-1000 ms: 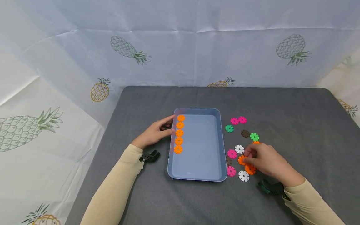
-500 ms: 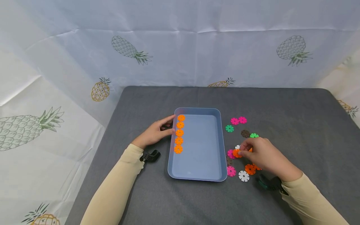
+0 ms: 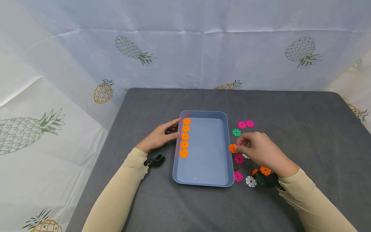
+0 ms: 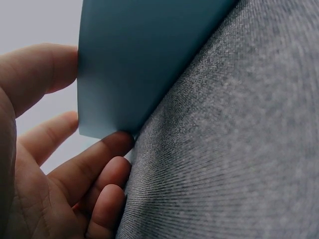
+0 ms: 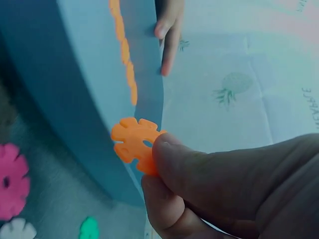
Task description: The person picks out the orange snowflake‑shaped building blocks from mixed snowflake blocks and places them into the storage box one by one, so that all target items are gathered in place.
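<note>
My right hand pinches an orange notched plastic disc between thumb and fingertips, held up at the tray's right rim. The shallow blue tray stands upright on the dark cloth. Along its left side runs a column of several orange discs, edge to edge. My left hand rests against the tray's left wall, thumb and fingertips touching it. In the left wrist view, the thumb and fingers meet the blue wall, while the lower fingers curl loosely near the cloth.
Right of the tray lie loose discs: pink discs, a green disc, a white disc, a brown disc and orange discs. The right hand and wristband hide some. A pineapple-print curtain hangs behind the grey table.
My right hand has lifted an orange disc from the loose ones and carried it left and away from me to the tray's right rim. The left hand has not moved.
</note>
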Available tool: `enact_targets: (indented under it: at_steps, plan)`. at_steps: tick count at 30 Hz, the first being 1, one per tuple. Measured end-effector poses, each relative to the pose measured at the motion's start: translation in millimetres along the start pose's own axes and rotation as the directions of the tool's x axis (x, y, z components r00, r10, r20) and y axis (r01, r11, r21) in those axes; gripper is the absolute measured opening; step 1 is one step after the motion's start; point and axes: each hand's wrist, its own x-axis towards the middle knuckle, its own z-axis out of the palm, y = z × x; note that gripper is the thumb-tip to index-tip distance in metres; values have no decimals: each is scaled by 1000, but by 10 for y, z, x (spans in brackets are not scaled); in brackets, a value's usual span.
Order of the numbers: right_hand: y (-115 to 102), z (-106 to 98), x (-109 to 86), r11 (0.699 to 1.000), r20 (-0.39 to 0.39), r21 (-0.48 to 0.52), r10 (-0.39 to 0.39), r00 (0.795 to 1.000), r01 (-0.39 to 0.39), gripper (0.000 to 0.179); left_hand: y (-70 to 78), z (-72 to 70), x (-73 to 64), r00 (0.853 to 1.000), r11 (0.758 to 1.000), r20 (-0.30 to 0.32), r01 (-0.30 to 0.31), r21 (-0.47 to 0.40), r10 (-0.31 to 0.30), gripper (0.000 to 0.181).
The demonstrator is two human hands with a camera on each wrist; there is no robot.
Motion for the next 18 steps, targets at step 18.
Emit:
enact_targets:
  at_steps: [18]
  plan:
    - [-375, 149, 403, 996, 83, 62, -69, 994, 64, 12, 118, 7, -51, 1000, 1000, 5, 23, -4, -23, 67]
